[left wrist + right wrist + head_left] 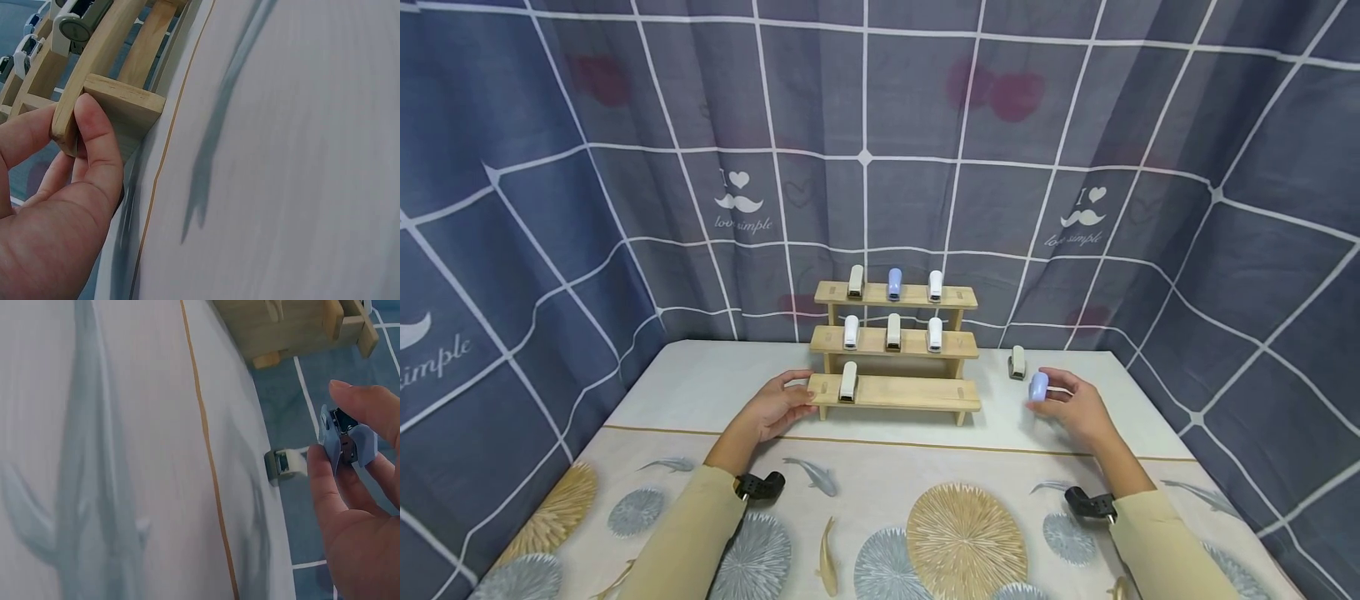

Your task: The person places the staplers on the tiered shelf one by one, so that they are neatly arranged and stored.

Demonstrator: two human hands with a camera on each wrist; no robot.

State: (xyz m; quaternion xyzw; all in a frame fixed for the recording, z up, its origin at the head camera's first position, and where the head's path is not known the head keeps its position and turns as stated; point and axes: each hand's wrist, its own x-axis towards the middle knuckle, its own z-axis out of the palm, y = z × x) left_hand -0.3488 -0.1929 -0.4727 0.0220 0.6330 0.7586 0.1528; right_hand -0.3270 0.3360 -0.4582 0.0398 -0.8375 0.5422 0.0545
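Observation:
My left hand [773, 408] grips the left end of the lowest step of a three-tier wooden stand [917, 393]; the left wrist view shows thumb and fingers round the board's end [69, 119]. Right of the stand, my right hand [1081, 408] holds a small blue stapler [1038, 387] between thumb and fingertips, its metal workings visible in the right wrist view [345, 440]. Close to that hand, a beige stapler [1017, 363] stands on the table. At the left of the lowest step sits one pale stapler [847, 382].
On the top step are a beige, a blue [894, 284] and a white stapler. White, beige [892, 332] and white ones line the middle step. A grid-patterned curtain [917, 200] hangs behind and beside the table [715, 367], whose front part has a patterned cloth [865, 479].

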